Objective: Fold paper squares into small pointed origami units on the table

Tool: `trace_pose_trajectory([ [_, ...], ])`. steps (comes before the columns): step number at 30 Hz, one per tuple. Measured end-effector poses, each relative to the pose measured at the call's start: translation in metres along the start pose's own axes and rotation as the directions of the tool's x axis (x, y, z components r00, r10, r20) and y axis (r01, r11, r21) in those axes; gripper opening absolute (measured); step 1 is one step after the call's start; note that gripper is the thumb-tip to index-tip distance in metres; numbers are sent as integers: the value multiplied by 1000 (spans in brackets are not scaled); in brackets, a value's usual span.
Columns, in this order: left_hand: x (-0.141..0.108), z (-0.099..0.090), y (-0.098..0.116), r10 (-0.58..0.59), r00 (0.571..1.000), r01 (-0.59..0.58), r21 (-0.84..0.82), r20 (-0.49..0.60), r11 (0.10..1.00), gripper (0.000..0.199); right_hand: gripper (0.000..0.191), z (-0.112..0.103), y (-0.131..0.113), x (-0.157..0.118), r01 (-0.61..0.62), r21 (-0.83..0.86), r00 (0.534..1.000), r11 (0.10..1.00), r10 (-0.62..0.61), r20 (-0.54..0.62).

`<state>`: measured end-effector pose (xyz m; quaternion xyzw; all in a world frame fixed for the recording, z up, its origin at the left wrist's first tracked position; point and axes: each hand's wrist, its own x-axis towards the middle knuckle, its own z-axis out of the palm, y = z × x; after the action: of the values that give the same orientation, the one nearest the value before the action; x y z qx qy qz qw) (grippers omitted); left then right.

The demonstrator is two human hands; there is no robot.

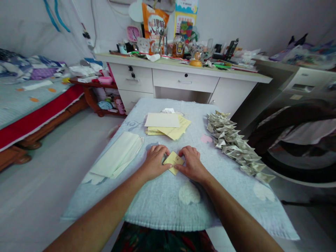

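A small yellow folded paper [173,159] lies turned like a diamond on the cloth-covered table, between my two hands. My left hand [156,161] grips its left corner, the thumb along the lower edge. At the opposite corner my right hand [192,163] pinches it in the same way, both thumbs nearly meeting at the front. Just beyond lies a stack of yellow paper sheets [178,131] with a pale sheet [162,120] on top. Left of my hands rests a pile of long pale green paper [118,154]. Rows of pointed folded paper pieces [235,143] stand along the right side.
The light blue cloth [157,203] hangs over the table's edges. A white desk [183,75] crowded with jars and bags stands behind. To the right is a front-loading washing machine [296,84] with dark cloth at its door; a bed [34,101] is at the left.
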<state>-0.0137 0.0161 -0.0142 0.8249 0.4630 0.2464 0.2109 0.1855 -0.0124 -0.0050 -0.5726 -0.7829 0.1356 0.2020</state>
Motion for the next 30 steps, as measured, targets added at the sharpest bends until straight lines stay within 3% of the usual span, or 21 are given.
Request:
trace_pose_trajectory([
  [5, 0, 1, 9, -20, 1000, 22, -249, 11, 968, 27, 43, -4, 0, -1, 58, 216, 998, 975, -51, -36],
  [7, -1, 2, 11, -9, 1000, 7, -330, -3, 944, 30, 38, -5, -1, 0, 110, 295, 994, 949, -100, -47],
  [10, 0, 0, 12, 11, 999, -23, -308, -42, 951, 29, 18, -8, -2, 1, 161, 350, 987, 923, -151, -55],
  [14, 2, -9, 11, 119, 990, -134, -223, -78, 966, 3, 20, -10, -3, 2, 203, 386, 975, 900, -152, -159],
  [15, 2, -11, 11, 146, 984, -164, -211, -101, 963, 7, 18, -10, -3, 2, 216, 389, 970, 895, -150, -193],
  [20, 0, -14, 7, 258, 937, -274, -41, -236, 961, 11, 16, -12, -4, -1, 278, 259, 931, 925, -194, -309],
  [25, -2, -17, 4, 347, 893, -324, 125, -286, 938, 19, 17, -9, -2, -4, 315, 33, 904, 949, -289, -316],
  [30, -3, -21, 7, 311, 937, -308, 43, -161, 950, 37, 14, -6, 1, -6, 318, -93, 918, 944, -331, -218],
])
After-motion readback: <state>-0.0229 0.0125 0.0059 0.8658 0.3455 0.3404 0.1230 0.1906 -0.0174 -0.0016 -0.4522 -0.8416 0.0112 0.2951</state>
